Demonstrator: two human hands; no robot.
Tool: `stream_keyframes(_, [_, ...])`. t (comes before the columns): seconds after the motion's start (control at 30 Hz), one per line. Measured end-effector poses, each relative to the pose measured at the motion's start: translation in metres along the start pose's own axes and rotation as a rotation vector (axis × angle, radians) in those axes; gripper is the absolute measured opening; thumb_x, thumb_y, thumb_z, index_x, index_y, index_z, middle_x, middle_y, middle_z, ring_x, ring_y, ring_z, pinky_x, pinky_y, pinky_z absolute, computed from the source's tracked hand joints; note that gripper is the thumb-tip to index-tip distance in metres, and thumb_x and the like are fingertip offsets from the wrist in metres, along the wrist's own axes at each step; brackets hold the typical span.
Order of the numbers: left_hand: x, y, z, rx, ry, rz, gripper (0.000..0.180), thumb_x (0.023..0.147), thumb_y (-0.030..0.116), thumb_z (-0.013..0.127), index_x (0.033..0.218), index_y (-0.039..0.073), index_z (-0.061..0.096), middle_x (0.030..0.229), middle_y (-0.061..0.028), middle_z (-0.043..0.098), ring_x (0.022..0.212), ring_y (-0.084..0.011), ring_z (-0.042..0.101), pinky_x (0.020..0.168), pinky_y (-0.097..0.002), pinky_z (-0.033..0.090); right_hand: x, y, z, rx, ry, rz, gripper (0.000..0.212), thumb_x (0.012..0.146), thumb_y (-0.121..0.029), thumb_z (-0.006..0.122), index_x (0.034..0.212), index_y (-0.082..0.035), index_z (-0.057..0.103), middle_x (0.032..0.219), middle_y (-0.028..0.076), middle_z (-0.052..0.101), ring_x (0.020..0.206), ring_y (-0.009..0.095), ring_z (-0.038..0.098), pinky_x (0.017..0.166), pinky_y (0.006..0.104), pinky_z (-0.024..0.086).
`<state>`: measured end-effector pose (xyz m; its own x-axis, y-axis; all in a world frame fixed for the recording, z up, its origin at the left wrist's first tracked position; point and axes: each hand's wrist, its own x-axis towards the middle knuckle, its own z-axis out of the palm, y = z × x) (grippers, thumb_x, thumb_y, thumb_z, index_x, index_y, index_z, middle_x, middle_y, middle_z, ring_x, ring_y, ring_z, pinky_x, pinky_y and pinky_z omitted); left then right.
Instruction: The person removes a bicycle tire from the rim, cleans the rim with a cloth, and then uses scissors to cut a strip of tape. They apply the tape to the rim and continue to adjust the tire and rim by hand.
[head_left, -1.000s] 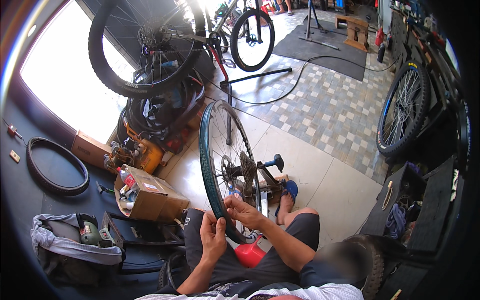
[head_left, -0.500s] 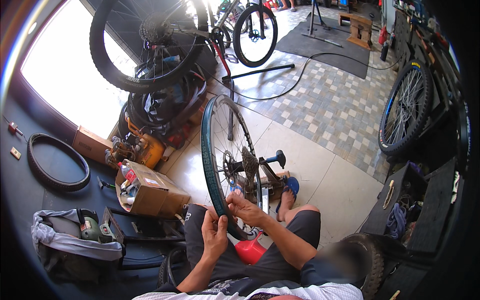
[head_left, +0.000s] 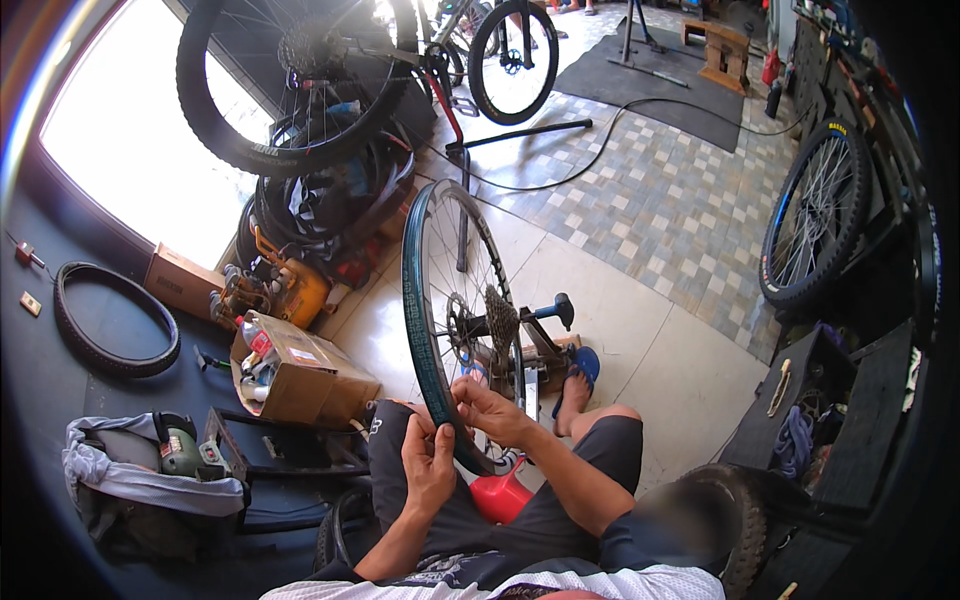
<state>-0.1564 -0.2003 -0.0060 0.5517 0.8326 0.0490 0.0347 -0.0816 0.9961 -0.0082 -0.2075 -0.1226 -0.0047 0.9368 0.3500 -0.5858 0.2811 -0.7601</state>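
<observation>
A bicycle wheel (head_left: 429, 285) without a tyre stands upright before my knees, in what looks like a wheel stand (head_left: 541, 350) with a dark-handled lever. Teal tape (head_left: 414, 300) with a printed pattern runs around the rim's outer face. My left hand (head_left: 428, 465) is closed at the near lower part of the rim, its thumb pressed to the tape. Just beyond it, my right hand (head_left: 493, 414) pinches at the rim's edge; what lies between its fingertips is too small to tell. The cassette (head_left: 500, 325) faces right.
Left of my legs are an open cardboard box (head_left: 310, 370) of bottles, an orange compressor (head_left: 300, 295) and a loose tyre (head_left: 118, 320). A bicycle (head_left: 435, 60) hangs on a stand ahead. Another wheel (head_left: 815, 215) leans at right. A black hose (head_left: 600, 150) crosses the floor.
My left thumb has shifted up slightly along the taped rim. The right hand stays almost in place, and the view has moved a little.
</observation>
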Motion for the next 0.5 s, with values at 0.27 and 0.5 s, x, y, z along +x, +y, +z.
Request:
stream_keyframes(0.27, [-0.002,-0.004,0.000,0.000,0.005,-0.002,0.018,0.110,0.011,0.058,0.099,0.006,0.043,0.098,-0.0104,0.069,0.090,-0.0126,0.069,0.081,-0.0262,0.057,-0.002,0.000,0.001,0.001,0.003,0.041,0.025,0.113,-0.031,0.052,0.120,-0.008,0.060,0.109,-0.001,0.040,0.087,0.006,0.049,0.073,0.0230,0.046])
stream_keyframes(0.5, [-0.003,-0.011,-0.001,-0.044,0.001,-0.005,0.017,0.110,0.012,0.058,0.101,0.005,0.046,0.098,-0.0100,0.070,0.091,-0.0125,0.069,0.083,-0.0262,0.057,-0.003,-0.008,0.004,-0.031,0.012,0.049,0.025,0.113,-0.031,0.051,0.120,-0.009,0.060,0.106,-0.002,0.039,0.083,0.006,0.049,0.072,0.0232,0.045])
